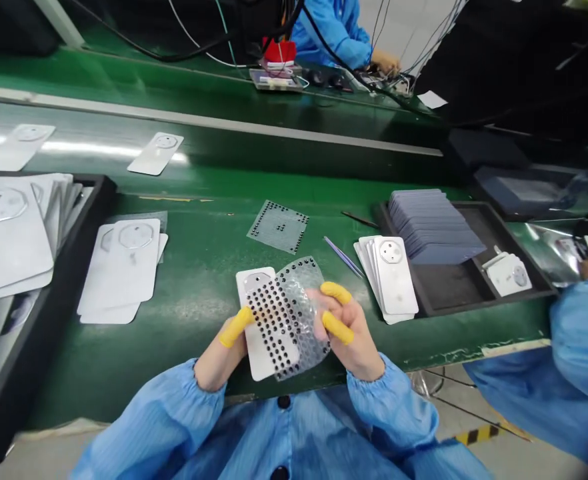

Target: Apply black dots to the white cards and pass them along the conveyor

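Glossy and green, a long table [199, 233] fills the view, seen from above by a person in a blue smock. Near the front edge, a white rounded rectangular panel [259, 363] and, over it, a clear plastic sheet dotted with black pieces [301, 287] are held. Their left side is pinched by the left hand [227, 350], its yellow-covered thumb on top and its other fingers hidden. The sheet's right side is touched by the right hand [349, 327], its two yellow-covered fingers parted; whether the tips are pressed together on the sheet cannot be told. Just beyond, a second, square clear dotted sheet [279, 227] is laid flat, with purple tweezers [343, 257] to its right. Farther right, a small stack of white panels [397, 277] is set beside a black tray [449, 290], in which a row of blue-grey cards [429, 223] is stood. At left, more white panels are piled on the table [124, 267] and in a black-walled box [11, 393]. Blue sleeves of co-workers are seen across the table [331, 30] and at far right [584, 327].
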The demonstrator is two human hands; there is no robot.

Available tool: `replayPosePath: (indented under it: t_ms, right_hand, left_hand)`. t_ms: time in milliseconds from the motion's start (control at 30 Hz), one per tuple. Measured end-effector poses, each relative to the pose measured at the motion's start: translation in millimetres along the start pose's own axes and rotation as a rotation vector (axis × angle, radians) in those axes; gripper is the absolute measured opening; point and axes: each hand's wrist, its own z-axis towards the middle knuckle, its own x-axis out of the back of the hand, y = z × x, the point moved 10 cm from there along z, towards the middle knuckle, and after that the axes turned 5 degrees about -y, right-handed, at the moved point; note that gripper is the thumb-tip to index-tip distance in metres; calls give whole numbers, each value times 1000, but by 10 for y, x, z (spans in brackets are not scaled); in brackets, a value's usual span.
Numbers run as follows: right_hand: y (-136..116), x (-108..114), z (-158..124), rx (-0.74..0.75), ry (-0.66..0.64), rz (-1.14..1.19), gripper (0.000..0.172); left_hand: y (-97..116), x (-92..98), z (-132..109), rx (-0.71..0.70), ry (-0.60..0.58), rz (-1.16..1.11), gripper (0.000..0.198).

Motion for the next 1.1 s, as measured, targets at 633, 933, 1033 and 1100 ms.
replayPosePath:
  t_ms: [633, 933, 1033, 1100]
  right_hand:
    - [-261, -719, -108, 613, -319, -1286, 24]
    - [56, -704, 42, 501, -387, -1052, 21]
    - [216, -587, 139, 395, -319, -1017, 15]
    - [298, -537, 156, 379, -311, -1038, 14]
  left_hand:
    - [55, -72, -150, -13, 9, 131, 25]
    - [238, -25, -149, -307, 35, 743, 16]
    - [210, 34, -87, -271, 13, 746, 19]
    - [201, 150, -87, -226, -7, 723, 24]
